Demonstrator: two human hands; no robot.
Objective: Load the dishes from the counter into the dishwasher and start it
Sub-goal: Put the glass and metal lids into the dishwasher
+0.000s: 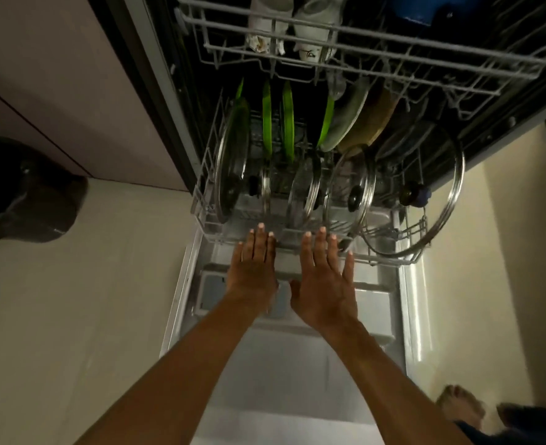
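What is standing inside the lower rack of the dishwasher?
In the lower rack, glass lids stand in front, green plates behind them, beside a pale leaning plate. The upper rack covers whatever sits further back.

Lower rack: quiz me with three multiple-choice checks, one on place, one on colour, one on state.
1. Where are the fingertips of the left hand and right hand? A upper rack; B front edge of the lower rack; C floor.
2. What colour are the upright plates? A red; B blue; C green.
3. The dishwasher door is: A folded down open; B shut; C half raised.
Answers: B, both hands reach flat to its front wire; C, green edges stand in the tines; A, it lies flat under the arms.
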